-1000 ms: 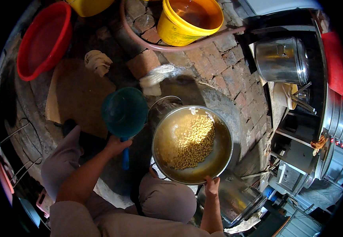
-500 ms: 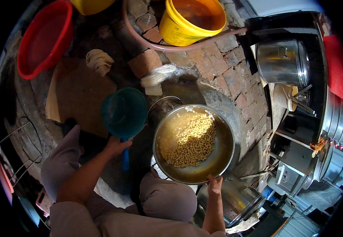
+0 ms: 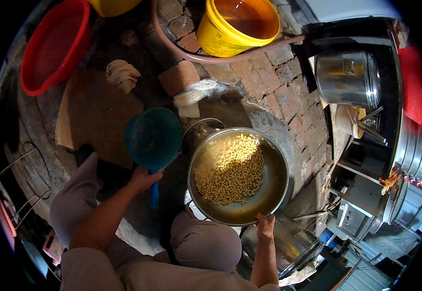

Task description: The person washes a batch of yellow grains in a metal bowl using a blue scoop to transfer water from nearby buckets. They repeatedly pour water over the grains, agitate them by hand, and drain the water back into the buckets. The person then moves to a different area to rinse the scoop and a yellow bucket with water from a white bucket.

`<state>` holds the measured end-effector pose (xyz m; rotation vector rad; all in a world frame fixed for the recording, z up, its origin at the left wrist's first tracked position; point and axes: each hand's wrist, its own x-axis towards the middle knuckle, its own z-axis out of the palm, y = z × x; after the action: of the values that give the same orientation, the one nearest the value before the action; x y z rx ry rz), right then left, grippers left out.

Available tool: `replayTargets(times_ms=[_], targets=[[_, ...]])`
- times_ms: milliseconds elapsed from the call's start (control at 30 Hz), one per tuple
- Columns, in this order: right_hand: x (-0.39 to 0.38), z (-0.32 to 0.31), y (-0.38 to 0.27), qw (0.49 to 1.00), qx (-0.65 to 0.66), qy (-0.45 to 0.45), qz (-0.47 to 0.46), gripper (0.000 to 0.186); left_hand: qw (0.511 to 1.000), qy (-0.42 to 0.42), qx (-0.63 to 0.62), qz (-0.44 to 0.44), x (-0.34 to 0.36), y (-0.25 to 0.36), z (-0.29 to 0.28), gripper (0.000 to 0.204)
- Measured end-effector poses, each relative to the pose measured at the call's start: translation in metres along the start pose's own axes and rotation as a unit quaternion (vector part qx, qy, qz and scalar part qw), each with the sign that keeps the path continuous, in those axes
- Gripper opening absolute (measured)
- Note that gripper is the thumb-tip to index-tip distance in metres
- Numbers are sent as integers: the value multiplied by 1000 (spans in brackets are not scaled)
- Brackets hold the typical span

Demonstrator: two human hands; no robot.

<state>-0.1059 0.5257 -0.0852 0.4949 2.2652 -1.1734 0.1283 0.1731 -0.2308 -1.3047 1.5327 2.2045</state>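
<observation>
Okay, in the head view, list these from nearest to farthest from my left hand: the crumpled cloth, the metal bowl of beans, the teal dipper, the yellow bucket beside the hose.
From your left hand:
1. Teal dipper, held in that hand.
2. Metal bowl, to its right.
3. Crumpled cloth, ahead, slightly left.
4. Yellow bucket, farthest, ahead and right.

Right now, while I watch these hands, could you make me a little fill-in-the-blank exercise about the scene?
1. The left hand grips the long blue ____ of the round teal plastic scoop.
2. The right hand holds the ____ of the round shiny metal bowl containing small yellowish beans.
3. The wide round plastic basin at the upper left is coloured ____.
4. A long pinkish ____ curves past the round yellow plastic bucket.

Missing words: handle; rim; red; hose.
</observation>
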Motion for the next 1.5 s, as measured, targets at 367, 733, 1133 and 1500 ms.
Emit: replayTargets(times_ms=[367,733,1133,1500], targets=[[-2,4,-6,999,29,4,12,34,998,5,64,16,5,-10,-3,35],[-5,9,-28,998,-60,-30,14,46,998,6,12,56,2,-1,1,31],[-17,25,-54,993,-118,8,4,50,993,6,98,63,1,3,-2,41],[-7,29,-63,989,-131,-30,-68,55,991,21,115,59,3,2,2,39]])
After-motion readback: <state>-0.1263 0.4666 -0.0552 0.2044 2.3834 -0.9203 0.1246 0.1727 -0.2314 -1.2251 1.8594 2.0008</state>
